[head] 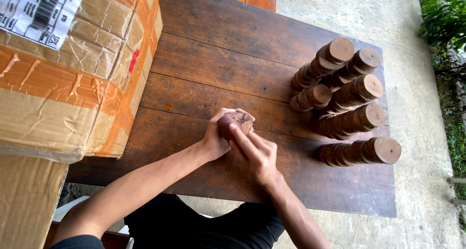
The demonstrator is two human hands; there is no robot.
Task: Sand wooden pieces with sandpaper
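Note:
A small round slice of wood [237, 122] with dark bark is held over the near middle of a dark wooden table [218, 64]. My left hand [216, 135] grips it from the left side. My right hand [256, 153] lies across it from below, its fingers pressing on the slice's face. Both forearms reach in from the bottom of the view.
Several tall stacks of round wood slices [347, 96] stand at the table's right side. A large taped cardboard box [68, 69] sits at the left, overlapping the table edge. Concrete floor [427, 156] lies to the right, with green plants [444, 16] beyond.

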